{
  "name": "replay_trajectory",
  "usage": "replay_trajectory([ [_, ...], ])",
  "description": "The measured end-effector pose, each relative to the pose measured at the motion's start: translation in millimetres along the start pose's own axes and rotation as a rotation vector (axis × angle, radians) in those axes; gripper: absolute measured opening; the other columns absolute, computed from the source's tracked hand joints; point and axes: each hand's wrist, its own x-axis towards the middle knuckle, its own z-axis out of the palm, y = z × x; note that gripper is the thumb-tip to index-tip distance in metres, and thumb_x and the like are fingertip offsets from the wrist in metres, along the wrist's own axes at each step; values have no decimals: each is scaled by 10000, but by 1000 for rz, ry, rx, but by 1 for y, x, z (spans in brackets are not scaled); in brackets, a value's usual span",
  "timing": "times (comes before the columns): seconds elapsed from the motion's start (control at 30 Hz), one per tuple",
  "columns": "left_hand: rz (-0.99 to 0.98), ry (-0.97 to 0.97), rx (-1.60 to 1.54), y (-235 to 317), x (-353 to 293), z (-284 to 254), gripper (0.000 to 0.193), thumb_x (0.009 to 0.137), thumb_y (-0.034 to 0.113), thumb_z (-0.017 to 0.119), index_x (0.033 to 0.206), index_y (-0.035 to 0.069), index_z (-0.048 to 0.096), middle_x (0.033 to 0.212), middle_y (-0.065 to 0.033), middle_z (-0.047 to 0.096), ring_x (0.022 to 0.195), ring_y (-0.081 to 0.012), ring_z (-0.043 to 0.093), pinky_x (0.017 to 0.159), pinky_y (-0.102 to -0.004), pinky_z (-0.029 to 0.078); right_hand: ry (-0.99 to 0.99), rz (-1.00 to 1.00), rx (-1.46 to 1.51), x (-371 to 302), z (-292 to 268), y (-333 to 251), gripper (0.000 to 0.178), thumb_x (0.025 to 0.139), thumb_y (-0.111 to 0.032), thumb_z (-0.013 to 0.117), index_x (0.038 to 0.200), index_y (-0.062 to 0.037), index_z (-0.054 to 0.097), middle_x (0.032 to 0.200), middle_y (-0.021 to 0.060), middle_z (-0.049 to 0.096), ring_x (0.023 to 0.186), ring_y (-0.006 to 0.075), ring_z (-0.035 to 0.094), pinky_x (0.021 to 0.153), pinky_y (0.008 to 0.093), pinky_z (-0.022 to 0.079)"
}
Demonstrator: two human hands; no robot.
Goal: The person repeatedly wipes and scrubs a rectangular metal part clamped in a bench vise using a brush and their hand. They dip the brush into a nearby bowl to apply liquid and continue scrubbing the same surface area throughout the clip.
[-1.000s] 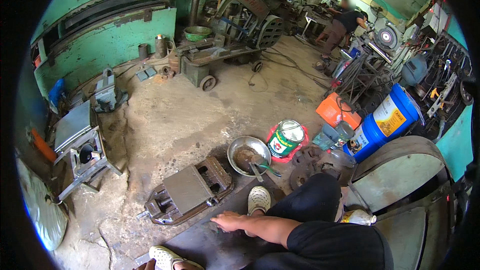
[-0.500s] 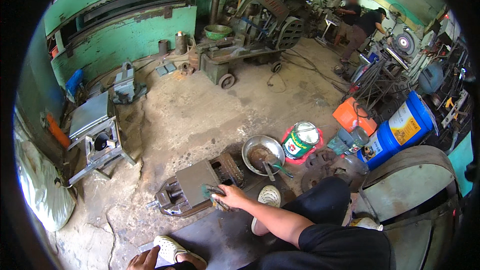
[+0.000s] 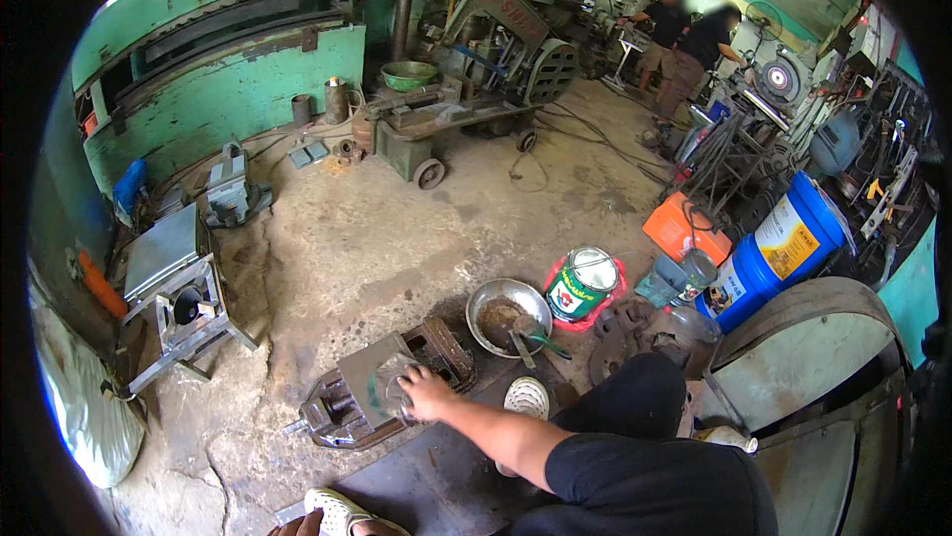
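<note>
My right hand [image 3: 426, 395] presses a dark greenish-grey rag [image 3: 390, 387] against the flat top plate of a machine vise [image 3: 365, 371]. The vise lies on the floor in front of me, its screw end to the left and its toothed, grimy end [image 3: 444, 346] to the right. Fingers and rag overlap, so the grip shows only in part. At the lower edge, my left hand [image 3: 299, 526] hangs beside my light clog [image 3: 335, 512]; only its fingers are in view, stretched out and holding nothing visible.
Right of the vise stands a metal bowl [image 3: 484, 306] of brown matter, with a brush [image 3: 547, 342] and a scraper [image 3: 522, 348] at its rim. Beyond are a green paint can [image 3: 575, 293], blue buckets [image 3: 783, 238] and an orange case [image 3: 684, 227]. Two people [image 3: 699, 55] stand at the back right.
My right hand has shifted left over the plate and flattened the rag onto it. My left hand has sunk lower, mostly out of view. The view has turned slightly.
</note>
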Motion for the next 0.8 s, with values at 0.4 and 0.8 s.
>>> replay_trajectory([
  [0.4, 98, 34, 1, -3, 4, 0, 589, 906, 294, 673, 1377, -32, 534, 1155, -315, 646, 1019, -510, 625, 891, -531, 512, 65, -304, -72, -43, 12, 41, 125, 853, -150, 629, 929, -58, 666, 955, 126, 697, 998, 323, 685, 900, 468, 514],
  [0.8, 11, 9, 52, 0, 1, -2, 573, 907, 274, 692, 1377, -19, 544, 1178, -303, 648, 1041, -494, 631, 897, -523, 519, 95, -190, -246, -62, 40, 13, 547, 981, -138, 450, 1523, -75, 410, 1628, 191, 305, 1498, 354, 315, 1236, 544, 198],
])
